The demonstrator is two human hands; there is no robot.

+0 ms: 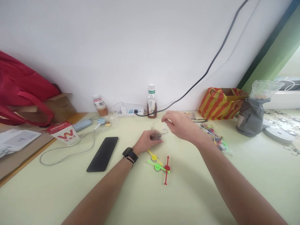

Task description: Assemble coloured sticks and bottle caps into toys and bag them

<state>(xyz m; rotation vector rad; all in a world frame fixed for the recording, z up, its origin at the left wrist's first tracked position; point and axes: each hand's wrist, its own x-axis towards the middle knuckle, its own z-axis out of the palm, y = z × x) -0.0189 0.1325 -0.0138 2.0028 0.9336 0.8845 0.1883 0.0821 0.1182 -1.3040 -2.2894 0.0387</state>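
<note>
My left hand (146, 140), wearing a black watch, is closed around a small dark piece with thin arms (158, 136), with what looks like clear plastic about it. Just above and to the right, the fingers of my right hand (179, 125) are pinched together. A pale, see-through bit shows under them, too blurred to name. Close in front of my left hand lie a yellow arrow spinner (153, 158), a green arrow spinner (157, 167) and a red arrow spinner (167, 169). The green one's tip overlaps the red one.
A bag of colourful pieces (217, 140) lies beyond my right forearm. A black phone (102, 154) is left of my left wrist. Along the wall stand a tea bottle (152, 103), a power strip (131, 111) and a striped bag (220, 103). A black cable (206, 73) hangs across.
</note>
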